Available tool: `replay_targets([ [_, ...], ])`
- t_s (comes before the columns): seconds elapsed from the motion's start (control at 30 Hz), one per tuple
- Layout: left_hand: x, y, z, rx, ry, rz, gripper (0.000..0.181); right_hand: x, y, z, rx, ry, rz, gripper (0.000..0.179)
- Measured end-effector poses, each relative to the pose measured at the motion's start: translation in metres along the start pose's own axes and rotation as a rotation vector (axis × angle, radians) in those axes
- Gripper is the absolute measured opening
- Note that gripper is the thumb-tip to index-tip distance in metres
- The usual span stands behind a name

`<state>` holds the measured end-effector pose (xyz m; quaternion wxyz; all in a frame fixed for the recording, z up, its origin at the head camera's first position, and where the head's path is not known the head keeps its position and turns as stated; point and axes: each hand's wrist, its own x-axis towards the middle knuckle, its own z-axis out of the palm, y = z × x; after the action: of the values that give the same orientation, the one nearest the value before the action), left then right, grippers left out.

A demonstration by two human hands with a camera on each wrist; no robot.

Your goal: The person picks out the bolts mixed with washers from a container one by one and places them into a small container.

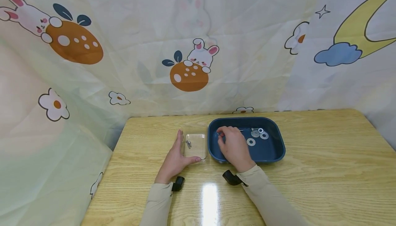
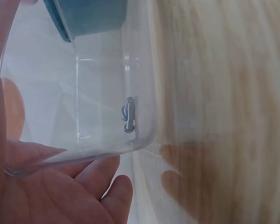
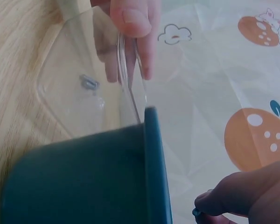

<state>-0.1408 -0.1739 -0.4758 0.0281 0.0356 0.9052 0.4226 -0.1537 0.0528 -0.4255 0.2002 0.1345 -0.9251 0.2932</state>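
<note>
My left hand (image 1: 174,160) holds a clear plastic box (image 1: 200,137), its thumb along the near side and its fingers along the left side. Inside the box, several small metal screws (image 2: 129,116) lie close together. Over the left part of a dark blue tray (image 1: 273,153), my right hand (image 1: 234,147) pinches a small metal piece (image 3: 196,212) between thumb and fingertip. Most of that piece is hidden by the fingertips. Flat metal washers (image 1: 251,142) lie on the tray's floor, with a screw (image 1: 255,129) near the back wall.
Box and tray stand side by side on a wood-grain table (image 1: 321,157). A patterned cloth (image 1: 247,74) hangs behind the table's back edge. Black wrist cameras (image 1: 231,178) sit at both wrists.
</note>
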Motion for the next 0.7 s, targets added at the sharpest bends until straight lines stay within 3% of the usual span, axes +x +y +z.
replay_targets([
  [0.7,0.001,-0.001,0.001,0.001,-0.004,-0.008,0.127,0.002,-0.019,0.013,0.020,-0.001,-0.072,0.013],
])
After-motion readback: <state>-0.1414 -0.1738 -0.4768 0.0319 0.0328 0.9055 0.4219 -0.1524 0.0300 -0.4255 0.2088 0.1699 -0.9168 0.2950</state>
